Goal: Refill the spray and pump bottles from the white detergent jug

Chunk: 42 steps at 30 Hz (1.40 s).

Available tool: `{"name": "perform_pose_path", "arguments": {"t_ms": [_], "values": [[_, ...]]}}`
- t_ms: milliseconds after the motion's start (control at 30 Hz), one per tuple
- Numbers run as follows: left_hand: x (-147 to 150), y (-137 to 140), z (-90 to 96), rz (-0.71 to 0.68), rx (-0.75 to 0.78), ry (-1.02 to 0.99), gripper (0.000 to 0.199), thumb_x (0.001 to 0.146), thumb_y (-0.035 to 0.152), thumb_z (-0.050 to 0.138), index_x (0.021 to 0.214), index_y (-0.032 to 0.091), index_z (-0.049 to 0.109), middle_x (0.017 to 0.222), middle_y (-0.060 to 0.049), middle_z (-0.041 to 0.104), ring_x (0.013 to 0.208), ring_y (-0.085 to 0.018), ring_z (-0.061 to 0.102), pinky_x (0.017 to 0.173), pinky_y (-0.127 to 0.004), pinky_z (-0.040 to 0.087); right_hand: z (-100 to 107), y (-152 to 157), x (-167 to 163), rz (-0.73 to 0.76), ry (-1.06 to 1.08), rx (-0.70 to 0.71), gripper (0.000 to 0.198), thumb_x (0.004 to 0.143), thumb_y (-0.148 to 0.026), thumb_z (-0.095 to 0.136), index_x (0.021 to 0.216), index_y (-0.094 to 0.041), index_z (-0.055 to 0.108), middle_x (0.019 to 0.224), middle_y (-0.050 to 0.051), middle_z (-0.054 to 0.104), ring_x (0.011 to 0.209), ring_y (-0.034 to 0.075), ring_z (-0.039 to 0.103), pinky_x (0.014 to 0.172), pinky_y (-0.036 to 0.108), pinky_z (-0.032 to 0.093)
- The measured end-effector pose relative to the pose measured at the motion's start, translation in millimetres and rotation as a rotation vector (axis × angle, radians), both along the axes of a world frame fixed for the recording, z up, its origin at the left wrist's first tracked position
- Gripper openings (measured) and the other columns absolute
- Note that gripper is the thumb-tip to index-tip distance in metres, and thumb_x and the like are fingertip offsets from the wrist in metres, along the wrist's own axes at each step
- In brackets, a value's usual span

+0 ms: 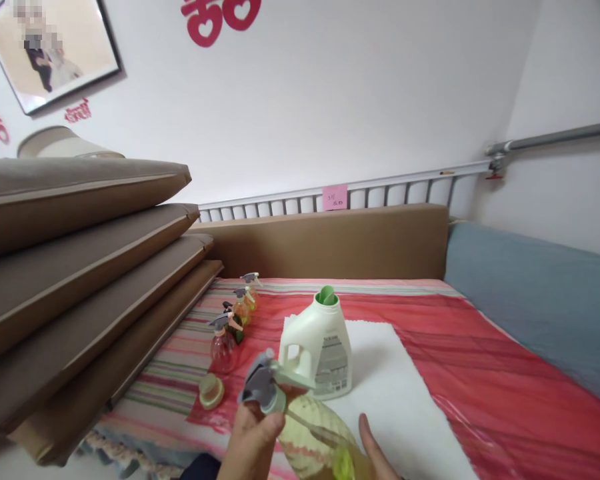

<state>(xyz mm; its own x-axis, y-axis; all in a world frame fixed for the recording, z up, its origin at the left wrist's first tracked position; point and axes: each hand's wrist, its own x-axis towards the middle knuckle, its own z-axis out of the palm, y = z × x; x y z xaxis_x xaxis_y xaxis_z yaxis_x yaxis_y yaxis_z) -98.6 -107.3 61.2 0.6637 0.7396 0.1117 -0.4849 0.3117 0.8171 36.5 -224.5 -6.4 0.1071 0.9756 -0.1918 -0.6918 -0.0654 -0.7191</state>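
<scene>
Near the bottom centre, a clear spray bottle (307,427) with ribbed sides lies tilted, its grey trigger sprayer (260,387) toward the upper left. Yellow liquid and a dip tube show through its wall. My left hand (253,440) is closed around the neck, just below the sprayer. My right hand (377,453) is at the lower end of the bottle, thumb raised along its side; its other fingers are hidden. Just beyond stands a pale detergent jug (325,347), with a green spout in its open mouth, on a white sheet (395,373). A round cap (211,391) lies left of it.
Several spray bottles, the nearest pink (223,350), stand in a row at the left. Thick brown cushions (95,253) are stacked beside them. A red plastic sheet (430,327) covers the striped cloth. A padded board (320,243) and a blue-grey bolster (520,293) border the surface.
</scene>
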Motion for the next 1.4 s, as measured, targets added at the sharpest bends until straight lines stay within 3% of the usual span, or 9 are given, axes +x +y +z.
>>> {"name": "perform_pose_path", "arguments": {"t_ms": [233, 400, 567, 733, 833, 1033, 1133, 1300, 1400], "values": [[7, -12, 21.8, -0.054, 0.178, 0.064, 0.035, 0.053, 0.043, 0.083, 0.071, 0.019, 0.066, 0.072, -0.007, 0.07, 0.09, -0.03, 0.066, 0.091, -0.043, 0.048, 14, -23, -22, -0.132, 0.181, -0.01, 0.058, 0.08, -0.065, 0.052, 0.117, -0.021, 0.054, 0.087, 0.01, 0.073, 0.056, 0.016, 0.066, 0.045, 0.02, 0.043], [21, -13, 34.0, 0.198, 0.008, 0.045, 0.032, 0.055, 0.045, 0.08, 0.061, 0.017, 0.065, 0.062, -0.003, 0.069, 0.073, -0.025, 0.069, 0.079, -0.039, 0.053, 39, -27, -42, -0.582, -0.011, 0.225, 0.077, 0.052, -0.036, 0.088, 0.117, -0.035, 0.048, 0.123, 0.004, 0.061, 0.099, 0.023, 0.063, 0.077, 0.033, 0.053], [18, -11, 29.6, 0.178, -0.054, 0.048, 0.026, 0.056, 0.039, 0.079, 0.063, 0.016, 0.069, 0.063, -0.004, 0.072, 0.074, -0.026, 0.07, 0.074, -0.035, 0.055, 45, -29, -38, -0.104, 0.177, 0.034, 0.072, 0.073, -0.073, 0.055, 0.124, -0.022, 0.048, 0.114, 0.015, 0.064, 0.076, 0.022, 0.068, 0.049, 0.026, 0.05], [16, -13, 35.0, 0.195, -0.078, -0.005, 0.027, 0.052, 0.039, 0.082, 0.057, 0.017, 0.067, 0.058, 0.001, 0.067, 0.068, -0.019, 0.068, 0.07, -0.028, 0.054, 43, -30, -35, -0.386, -0.008, 0.221, 0.074, 0.063, -0.046, 0.08, 0.127, -0.035, 0.043, 0.133, 0.007, 0.052, 0.104, 0.025, 0.061, 0.069, 0.031, 0.053], [17, -14, 36.3, 0.171, -0.098, 0.007, 0.028, 0.05, 0.039, 0.082, 0.056, 0.016, 0.067, 0.058, 0.0, 0.066, 0.07, -0.02, 0.067, 0.069, -0.027, 0.054, 39, -30, -35, -0.23, 0.049, 0.162, 0.067, 0.073, -0.061, 0.065, 0.128, -0.029, 0.043, 0.121, 0.013, 0.059, 0.093, 0.027, 0.065, 0.059, 0.033, 0.053], [19, -15, 30.7, 0.154, -0.162, 0.025, 0.031, 0.049, 0.039, 0.083, 0.056, 0.015, 0.064, 0.057, 0.0, 0.063, 0.066, -0.019, 0.065, 0.068, -0.03, 0.053, 20, -30, -34, -0.286, -0.14, 0.226, 0.082, 0.064, -0.05, 0.078, 0.133, -0.032, 0.037, 0.131, 0.013, 0.051, 0.108, 0.032, 0.059, 0.076, 0.044, 0.055], [19, -16, 24.0, 0.136, -0.146, 0.068, 0.031, 0.051, 0.039, 0.082, 0.058, 0.015, 0.064, 0.057, -0.002, 0.064, 0.064, -0.02, 0.064, 0.063, -0.03, 0.053, 11, -34, -31, -0.246, -0.459, 0.195, 0.081, 0.067, -0.035, 0.076, 0.136, -0.027, 0.036, 0.13, 0.014, 0.053, 0.111, 0.034, 0.057, 0.083, 0.048, 0.053], [21, -17, 23.0, 0.203, -0.045, -0.017, 0.027, 0.058, 0.033, 0.081, 0.06, 0.015, 0.061, 0.057, 0.001, 0.063, 0.06, -0.014, 0.062, 0.064, -0.025, 0.051, -7, -38, -24, -0.7, -1.41, 0.284, 0.071, 0.07, -0.006, 0.064, 0.134, -0.03, 0.043, 0.143, 0.01, 0.041, 0.132, 0.029, 0.038, 0.109, 0.045, 0.035], [19, -7, 32.1, 0.292, -0.054, -0.084, 0.025, 0.061, 0.032, 0.079, 0.065, 0.017, 0.06, 0.056, 0.004, 0.061, 0.054, -0.01, 0.058, 0.059, -0.021, 0.05, -21, -38, -20, -0.767, -1.393, 0.229, 0.065, 0.072, -0.011, 0.064, 0.131, -0.029, 0.044, 0.138, 0.011, 0.045, 0.129, 0.028, 0.043, 0.106, 0.044, 0.038]]}}
